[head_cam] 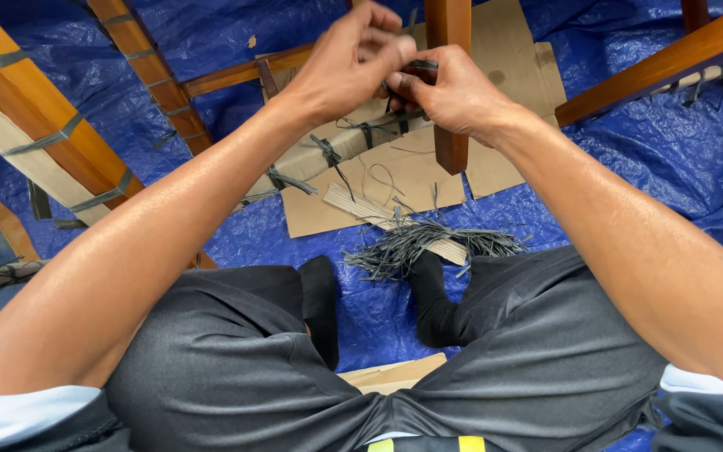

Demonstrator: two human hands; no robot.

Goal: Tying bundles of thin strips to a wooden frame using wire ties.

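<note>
Left hand point(349, 63) and right hand point(453, 92), grips pinched on a dark plastic strap point(418, 65), at a wooden furniture leg point(449, 84); loose strap offcuts point(420, 243) on blue tarpaulin point(671, 151)

Flattened brown cardboard sheet point(395, 180) on blue tarp point(671, 151); no labels, screens.

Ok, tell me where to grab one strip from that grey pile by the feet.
Probably pinch a loose end on the right side of the pile of grey strips, coming from above. There the ends fan out apart; the middle looks tangled.
</note>
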